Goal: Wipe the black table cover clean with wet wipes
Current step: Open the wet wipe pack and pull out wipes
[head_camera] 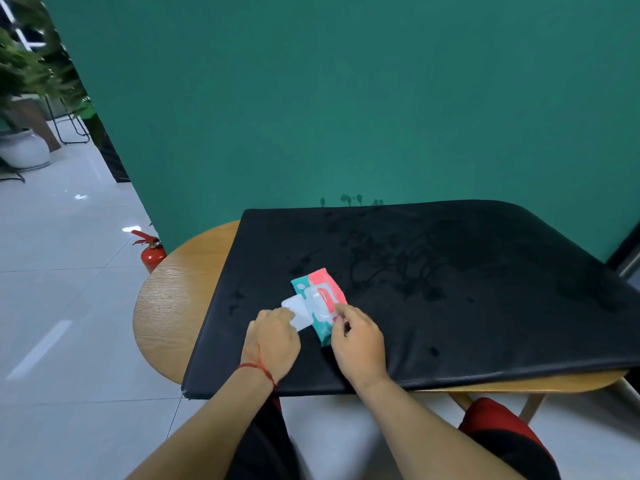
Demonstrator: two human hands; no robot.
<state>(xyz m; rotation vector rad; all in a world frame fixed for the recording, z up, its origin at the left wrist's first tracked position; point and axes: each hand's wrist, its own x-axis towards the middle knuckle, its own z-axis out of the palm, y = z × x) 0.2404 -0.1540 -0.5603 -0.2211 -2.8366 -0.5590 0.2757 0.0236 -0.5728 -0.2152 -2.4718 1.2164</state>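
On the near left part of the black table cover (467, 323), just in front of you, lies the pack of wet wipes (320, 289), flat, half teal and half pink, with its long side turned a little diagonal. Your left hand (273, 344) has its fingers curled and pinches the white flap (298, 311) of the pack, which is lifted open and points to the left, away from the pack body. Your right hand (360, 344) is also curled, and it grips the near right edge of the pack with thumb and fingertips, holding it down against the cover. Whether a wipe is already coming out of the opening, you cannot tell, because the picture is soft there. The two hands are near each other, with only the pack between them. A thin red thread (258, 368) is tied around your left wrist. The cover shows dark wet-looking marks (391, 265), spread mostly over its middle and far part, beyond the pack. The cover lies on a round wooden surface (180, 289), and the bare wood shows at the left side. Behind the surface stands a green wall (346, 98). On the pale tiled floor (69, 306), beside the left edge of the surface, stands a red fire extinguisher (151, 252), and far at the left is a green plant (31, 64) above a white pot (22, 148).
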